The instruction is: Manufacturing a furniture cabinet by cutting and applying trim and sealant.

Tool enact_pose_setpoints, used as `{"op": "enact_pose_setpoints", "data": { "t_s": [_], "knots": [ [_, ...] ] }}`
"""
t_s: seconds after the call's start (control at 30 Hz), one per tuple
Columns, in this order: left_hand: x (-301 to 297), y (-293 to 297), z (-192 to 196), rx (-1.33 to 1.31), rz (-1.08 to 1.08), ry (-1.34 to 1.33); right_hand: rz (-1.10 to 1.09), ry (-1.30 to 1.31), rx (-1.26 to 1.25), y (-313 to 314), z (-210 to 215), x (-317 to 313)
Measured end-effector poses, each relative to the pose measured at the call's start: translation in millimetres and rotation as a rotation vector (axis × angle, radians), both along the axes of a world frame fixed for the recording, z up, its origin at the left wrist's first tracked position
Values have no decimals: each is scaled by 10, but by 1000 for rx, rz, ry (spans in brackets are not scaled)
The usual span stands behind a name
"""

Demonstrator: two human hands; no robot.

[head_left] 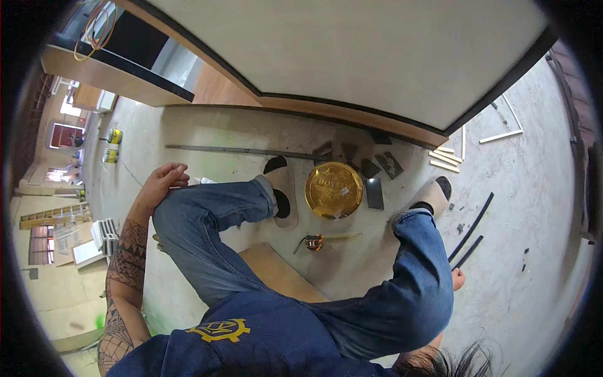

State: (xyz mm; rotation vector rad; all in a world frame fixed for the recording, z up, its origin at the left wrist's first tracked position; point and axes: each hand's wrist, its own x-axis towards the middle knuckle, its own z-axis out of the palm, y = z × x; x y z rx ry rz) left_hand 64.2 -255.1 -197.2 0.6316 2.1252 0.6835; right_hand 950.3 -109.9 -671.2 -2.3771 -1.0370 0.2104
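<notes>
My left hand [167, 182] rests by my left knee, fingers loosely extended and nothing visible in them. My right hand [458, 279] is mostly hidden behind my right leg. Only some fingers show, beside the lower end of a short black strip [468, 252]; I cannot tell whether they grip it. A longer black strip [472, 226] lies alongside. On the floor between my feet is a round gold tin [334, 190] with an embossed top. Nearer to me lies a tape measure [314, 242], a length of its tape out to the right.
Dark flat offcuts [375, 193] lie around the tin. A long thin metal bar [239, 150] runs along the floor to the left. Ahead stands a large pale panel with a dark edge [389, 50]. Short wooden sticks [445, 158] lie at right, a brown board [282, 273] beneath me.
</notes>
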Motion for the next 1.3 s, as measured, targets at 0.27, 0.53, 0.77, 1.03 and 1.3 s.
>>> {"op": "enact_pose_setpoints", "data": {
  "t_s": [0.27, 0.53, 0.77, 1.03, 1.3],
  "knots": [
    [101, -37, 89, 163, -29, -12, 329, 539, -2, 448, 2098, -776],
    [185, -44, 45, 589, -106, -74, 965, -132, 14, 783, 4257, -1650],
    [321, 23, 105, 787, -198, -167, 1150, -66, -242, 851, 4481, -3065],
    [331, -98, 75, 793, -143, -40, 1340, -307, -93, 425, 3015, -4297],
    [340, -183, 238, 709, -126, -97, 1222, -368, -9, 51, 2486, -4570]
  ]
}}
